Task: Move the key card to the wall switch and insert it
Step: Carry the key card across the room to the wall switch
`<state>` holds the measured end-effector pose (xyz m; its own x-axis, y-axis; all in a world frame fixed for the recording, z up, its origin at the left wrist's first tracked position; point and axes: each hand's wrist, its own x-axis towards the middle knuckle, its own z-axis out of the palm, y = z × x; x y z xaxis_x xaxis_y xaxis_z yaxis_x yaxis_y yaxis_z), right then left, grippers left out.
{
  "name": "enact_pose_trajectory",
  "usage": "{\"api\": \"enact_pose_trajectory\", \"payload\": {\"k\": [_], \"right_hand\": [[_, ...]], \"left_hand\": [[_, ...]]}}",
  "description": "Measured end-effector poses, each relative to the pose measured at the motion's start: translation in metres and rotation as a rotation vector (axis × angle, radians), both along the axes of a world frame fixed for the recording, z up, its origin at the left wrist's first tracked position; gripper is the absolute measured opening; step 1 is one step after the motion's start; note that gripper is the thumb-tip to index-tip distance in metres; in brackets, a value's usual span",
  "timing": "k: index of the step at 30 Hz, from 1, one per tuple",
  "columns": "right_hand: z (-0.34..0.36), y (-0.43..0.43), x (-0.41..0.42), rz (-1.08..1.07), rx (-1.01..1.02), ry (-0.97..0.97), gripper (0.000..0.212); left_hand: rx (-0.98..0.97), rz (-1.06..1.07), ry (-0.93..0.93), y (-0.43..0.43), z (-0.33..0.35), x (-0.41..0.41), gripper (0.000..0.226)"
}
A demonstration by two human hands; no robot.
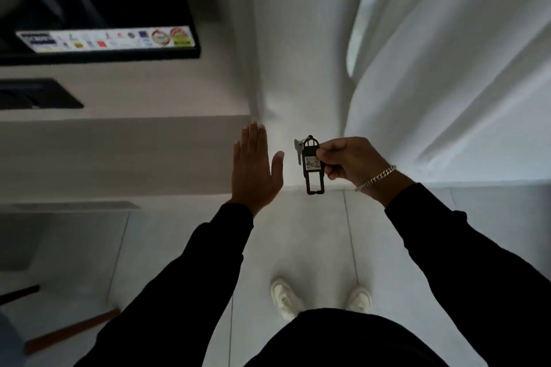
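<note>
My right hand (348,159) pinches a black plastic key card (312,171) by its upper part, at chest height in the middle of the view. The card hangs upright, carries a pale label reading 402, and has a metal key (298,147) on a ring at its top. My left hand (255,165) is held flat beside it, fingers together and thumb out, holding nothing. A small gap separates it from the card. No wall switch is in view.
A wall-mounted television (98,3) with a sticker strip hangs at upper left above a pale shelf (119,152). White curtains (447,68) fill the right side. Below are the tiled floor (316,241), my white shoes (286,298), and a wooden stick (71,331) at lower left.
</note>
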<state>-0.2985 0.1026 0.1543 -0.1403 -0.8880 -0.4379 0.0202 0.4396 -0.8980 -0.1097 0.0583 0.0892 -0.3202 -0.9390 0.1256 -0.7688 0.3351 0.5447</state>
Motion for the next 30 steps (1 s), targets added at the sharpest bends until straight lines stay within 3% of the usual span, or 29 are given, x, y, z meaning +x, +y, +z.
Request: {"api": "enact_pose_trajectory", "payload": {"k": [10,18,30], "right_hand": [[0.077,0.119,-0.123,-0.134,-0.144,-0.01,0.008],[0.111,0.21,-0.25,-0.209,-0.231,0.071,0.01],[0.136,0.305,-0.463,-0.278,-0.308,0.114,0.011]], "left_hand": [[-0.211,-0.284,0.201,0.044,0.068,-0.161,0.068],[-0.442,-0.48,0.098,0.092,0.12,-0.3,0.07],[-0.536,-0.642,0.172,0.164,0.154,-0.511,0.069]]}}
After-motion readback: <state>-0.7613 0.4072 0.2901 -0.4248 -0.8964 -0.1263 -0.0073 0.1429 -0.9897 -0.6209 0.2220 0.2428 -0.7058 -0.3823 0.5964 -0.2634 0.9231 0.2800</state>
